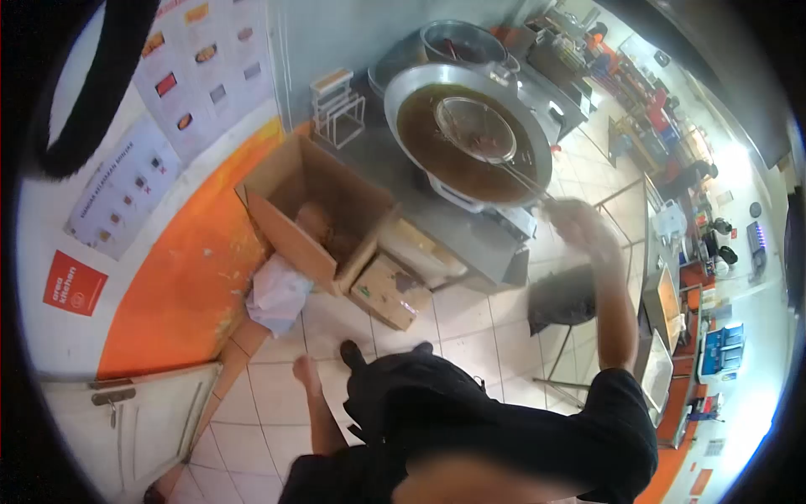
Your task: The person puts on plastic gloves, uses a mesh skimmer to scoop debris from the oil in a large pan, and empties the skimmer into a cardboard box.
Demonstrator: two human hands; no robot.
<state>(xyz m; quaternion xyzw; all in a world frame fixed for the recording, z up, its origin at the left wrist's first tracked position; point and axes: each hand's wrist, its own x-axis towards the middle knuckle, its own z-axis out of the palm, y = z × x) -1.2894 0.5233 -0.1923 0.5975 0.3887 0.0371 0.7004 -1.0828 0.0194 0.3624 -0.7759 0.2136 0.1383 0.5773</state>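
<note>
A large metal wok full of brown liquid stands on the counter. Resting in or just over the liquid is a round mesh strainer, with dark bits in its basket. Its long thin handle runs over the wok's near right rim to my right hand, which is closed around the end and somewhat blurred by motion. Down at my side hangs my left hand, above the floor and away from the counter. It touches nothing that I can see, and its fingers are too small to make out.
Behind the wok sits a metal basin. An open cardboard box stands left of the counter, with a smaller carton and a white bag beside it. A black bag lies below my right arm, near a metal-legged table.
</note>
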